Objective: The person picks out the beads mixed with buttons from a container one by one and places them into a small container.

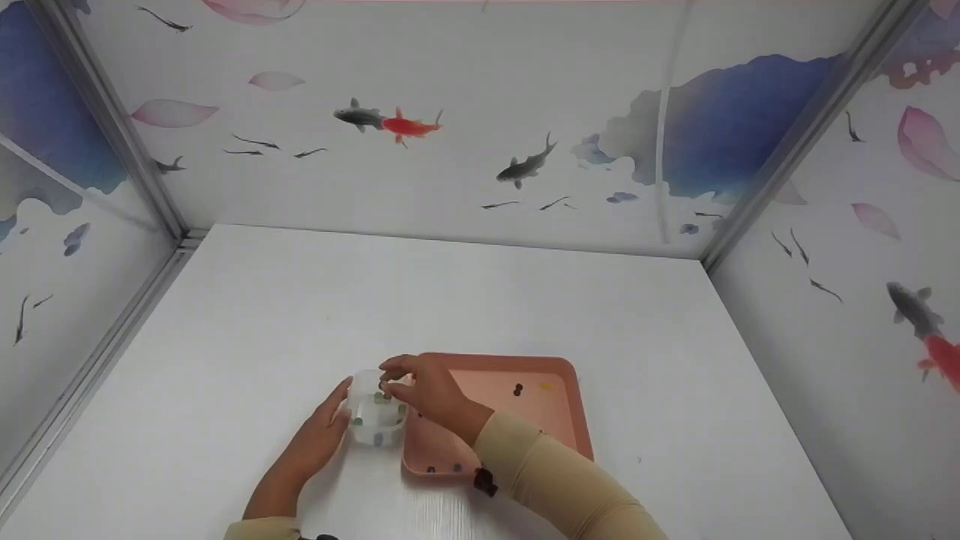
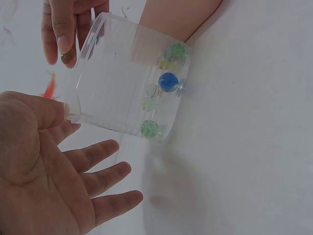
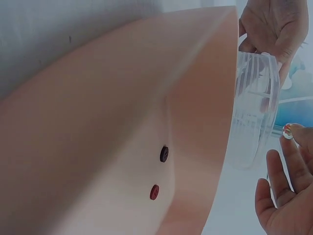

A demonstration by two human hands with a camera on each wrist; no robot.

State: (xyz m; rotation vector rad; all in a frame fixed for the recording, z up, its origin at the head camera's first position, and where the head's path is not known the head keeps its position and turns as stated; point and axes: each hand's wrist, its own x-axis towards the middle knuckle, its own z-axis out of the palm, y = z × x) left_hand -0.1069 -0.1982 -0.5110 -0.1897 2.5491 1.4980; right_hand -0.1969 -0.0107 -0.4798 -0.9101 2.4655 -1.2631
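Observation:
A clear plastic container (image 1: 369,409) stands on the white table, with several glass marbles inside, among them a blue marble (image 2: 168,82) and a green marble (image 2: 149,129). At its left side is my left hand (image 1: 319,435), the thumb touching the rim and the other fingers spread fairly straight. Over the container's mouth, my right hand (image 1: 435,390) pinches a small marble (image 3: 287,130) between thumb and fingertip; red, yellow and white patches show on it. To the right lies a salmon-pink tray (image 1: 510,361), partly beneath my right forearm.
Inside the tray are a black button (image 3: 164,154), a red button (image 3: 154,192) and a small yellow piece (image 1: 547,387). A few other small dark pieces lie near its front edge. Printed panels (image 1: 465,187) with fish and petals enclose the table at the back and sides.

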